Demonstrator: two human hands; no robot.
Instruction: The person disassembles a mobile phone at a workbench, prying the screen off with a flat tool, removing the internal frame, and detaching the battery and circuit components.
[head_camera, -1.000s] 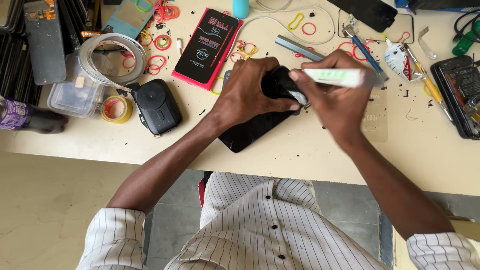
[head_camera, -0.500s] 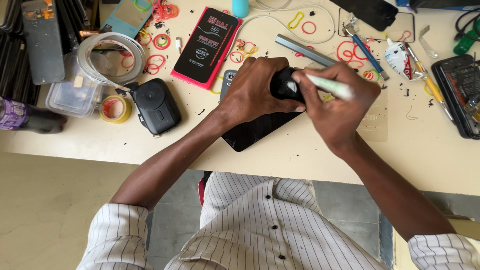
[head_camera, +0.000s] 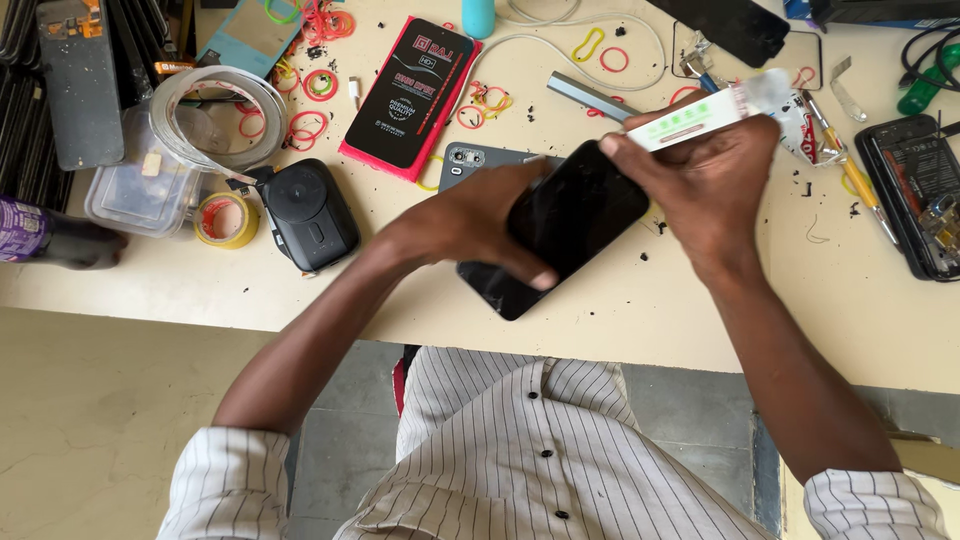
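Head view: a cream workbench (head_camera: 620, 320) is being looked down on, with both forearms reaching in from striped shirt sleeves.
Left hand (head_camera: 470, 220): a black phone screen panel (head_camera: 560, 240) is being pressed down on the bench, with the fingers spread across its left half and the thumb lying on the glass near the lower edge.
Right hand (head_camera: 710, 190): a white and green tube (head_camera: 700, 115) is being gripped in closed fingers, just above the panel's upper right corner.
Panel position: it is being held tilted between the two hands, directly in front of the person.
Left of the left hand: a black rounded case (head_camera: 310, 215) and a yellow tape roll (head_camera: 222, 220) are lying close together.
Beyond the left hand: a red and black flat package (head_camera: 410, 95) is lying among coloured rubber bands.
Right of the right hand: an opened phone body (head_camera: 915, 190) is resting near the bench edge.
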